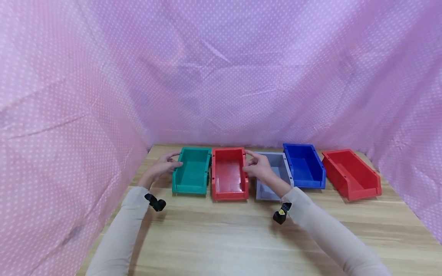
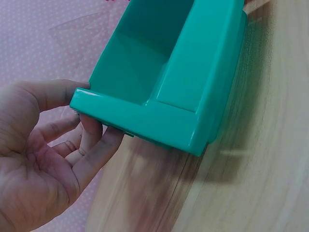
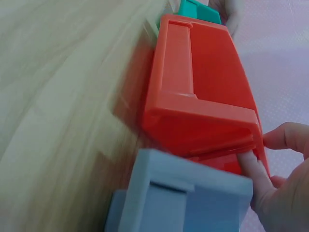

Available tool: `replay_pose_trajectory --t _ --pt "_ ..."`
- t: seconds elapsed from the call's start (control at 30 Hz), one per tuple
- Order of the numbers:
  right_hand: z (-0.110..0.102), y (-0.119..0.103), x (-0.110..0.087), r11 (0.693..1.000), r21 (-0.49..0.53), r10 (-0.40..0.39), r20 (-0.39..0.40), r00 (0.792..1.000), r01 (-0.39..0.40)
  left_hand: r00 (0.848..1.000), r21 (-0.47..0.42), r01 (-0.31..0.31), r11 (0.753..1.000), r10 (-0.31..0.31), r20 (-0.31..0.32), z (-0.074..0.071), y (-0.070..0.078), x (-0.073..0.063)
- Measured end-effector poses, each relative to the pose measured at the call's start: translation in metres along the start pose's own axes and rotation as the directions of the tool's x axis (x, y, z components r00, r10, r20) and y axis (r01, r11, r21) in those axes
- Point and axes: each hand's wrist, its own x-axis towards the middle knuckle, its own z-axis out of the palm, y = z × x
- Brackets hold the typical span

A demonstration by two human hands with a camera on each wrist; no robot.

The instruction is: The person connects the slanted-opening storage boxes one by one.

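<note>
Free tabletop (image 1: 214, 237) before bins (image 1: 230, 196), curtain (image 1: 221, 96) behind.

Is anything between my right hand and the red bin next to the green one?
Nothing visible: your right hand grips that red bin by its right rim. The gray bin stands just to the right, beneath your forearm, not between them.

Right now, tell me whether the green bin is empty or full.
Empty: the green bin shows its bare inner floor and walls in the head view, with nothing inside.
</note>
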Motion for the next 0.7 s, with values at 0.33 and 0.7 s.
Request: replay_pose_trajectory --t 0.33,0.7 --pt "-0.021 -0.01 0.001 0.993 0.089 -0.067 -0.063 0.996 0.072 1.0 0.009 0.0 1.0 0.001 -0.028 0.001 -0.002 -0.001" --pt "-0.027 -0.017 0.021 0.987 0.141 0.086 -0.015 0.996 -0.083 1.0 0.009 -0.001 1.0 0.001 0.003 -0.004 -0.001 0.005"
